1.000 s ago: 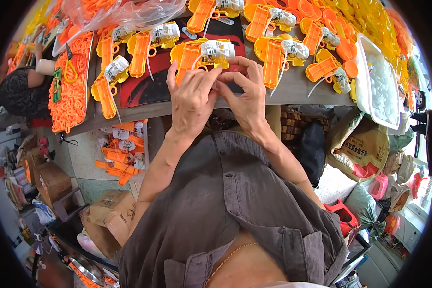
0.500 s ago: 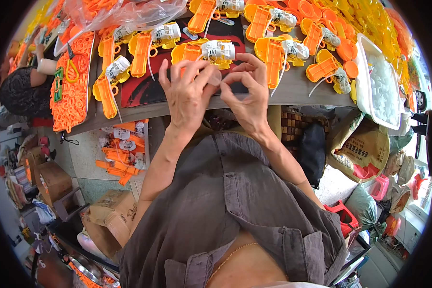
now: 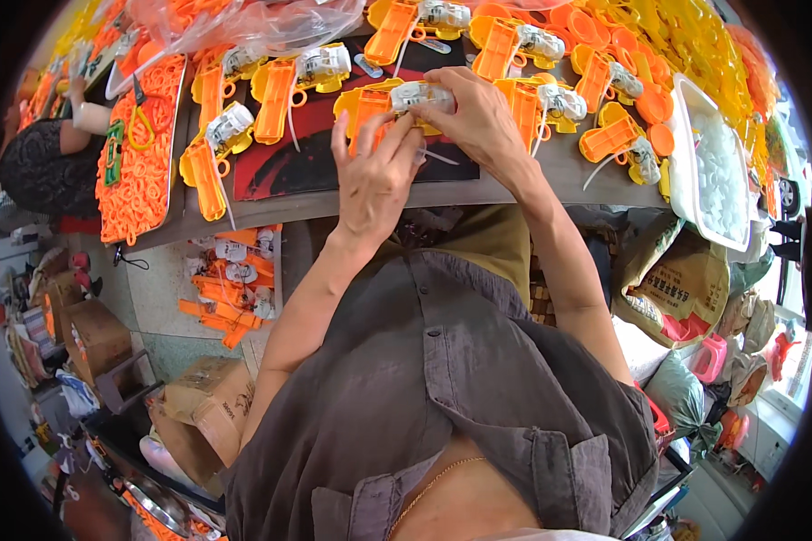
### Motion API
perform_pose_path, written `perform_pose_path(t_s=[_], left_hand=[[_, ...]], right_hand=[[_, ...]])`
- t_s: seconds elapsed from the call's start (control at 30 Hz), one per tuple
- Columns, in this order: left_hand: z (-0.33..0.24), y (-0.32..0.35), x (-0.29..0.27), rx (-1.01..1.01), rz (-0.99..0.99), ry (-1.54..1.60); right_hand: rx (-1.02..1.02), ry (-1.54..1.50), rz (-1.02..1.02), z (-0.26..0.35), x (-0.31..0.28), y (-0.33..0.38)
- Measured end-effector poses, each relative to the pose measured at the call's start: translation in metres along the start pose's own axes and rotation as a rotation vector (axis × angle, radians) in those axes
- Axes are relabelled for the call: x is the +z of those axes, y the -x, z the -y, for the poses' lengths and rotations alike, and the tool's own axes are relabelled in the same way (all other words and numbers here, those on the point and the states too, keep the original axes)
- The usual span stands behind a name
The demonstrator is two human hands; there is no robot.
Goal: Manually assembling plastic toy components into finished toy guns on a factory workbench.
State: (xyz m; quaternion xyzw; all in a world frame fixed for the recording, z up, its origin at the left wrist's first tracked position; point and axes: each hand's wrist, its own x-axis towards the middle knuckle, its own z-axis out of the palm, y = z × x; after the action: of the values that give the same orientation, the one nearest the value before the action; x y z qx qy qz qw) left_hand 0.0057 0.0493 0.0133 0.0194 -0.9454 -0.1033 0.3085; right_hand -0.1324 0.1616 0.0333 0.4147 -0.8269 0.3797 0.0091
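On the black-and-red mat [image 3: 266, 173], toward its right side, one orange-and-yellow assembly [image 3: 361, 105] lying flat, its white cylinder [image 3: 413, 93] pointing right. Right hand [image 3: 475, 115] gripping that cylinder, fingers over the far side, thumb at the near side. Left hand [image 3: 376, 176] over the mat's near part, fingers bent, tips bunched at the cylinder's near edge; a small translucent piece [image 3: 421, 153] shows beside them, mostly hidden, so cannot tell whether it is pinched. Thin white strip [image 3: 440, 158] sticking out over the mat, right of the left hand. More assemblies of the same kind on the table [image 3: 564, 178] to both sides of the mat, several with loose white strips. Well left of the mat: heap of small orange rings [image 3: 135, 194], yellow-handled scissors [image 3: 140, 126] and a green piece [image 3: 113, 153] on top. Well right of the mat: white bin [image 3: 715, 236] of translucent parts [image 3: 717, 171]; between bin and mat, orange discs [image 3: 656, 105]. Beyond the mat's far left edge, clear plastic sheeting [image 3: 275, 29]. Co-worker [image 3: 41, 171] farther left, past the rings.
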Motion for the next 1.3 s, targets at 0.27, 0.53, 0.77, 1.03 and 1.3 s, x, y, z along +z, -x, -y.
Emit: perform_pose_path(t_s=[0.27, 0.53, 0.77, 1.03, 1.3], left_hand=[[0.003, 0.008, -0.017, -0.039, -0.100, -0.039], [0.003, 0.007, -0.043, -0.182, 0.207, 0.523], [0.018, -0.012, -0.019, -0.011, -0.019, 0.436], [0.032, -0.031, -0.004, 0.338, 0.060, 0.145], [0.036, -0.026, 0.004, 0.399, 0.080, 0.131]], right_hand=[[-0.026, 0.154, 0.244, 0.000, -0.009, -0.027], [-0.078, 0.265, 0.366, 0.003, -0.019, -0.042], [0.039, 0.341, 0.478, 0.009, -0.016, -0.053], [0.032, 0.343, 0.439, 0.004, -0.009, -0.053], [-0.023, 0.344, 0.385, 0.004, -0.007, -0.051]])
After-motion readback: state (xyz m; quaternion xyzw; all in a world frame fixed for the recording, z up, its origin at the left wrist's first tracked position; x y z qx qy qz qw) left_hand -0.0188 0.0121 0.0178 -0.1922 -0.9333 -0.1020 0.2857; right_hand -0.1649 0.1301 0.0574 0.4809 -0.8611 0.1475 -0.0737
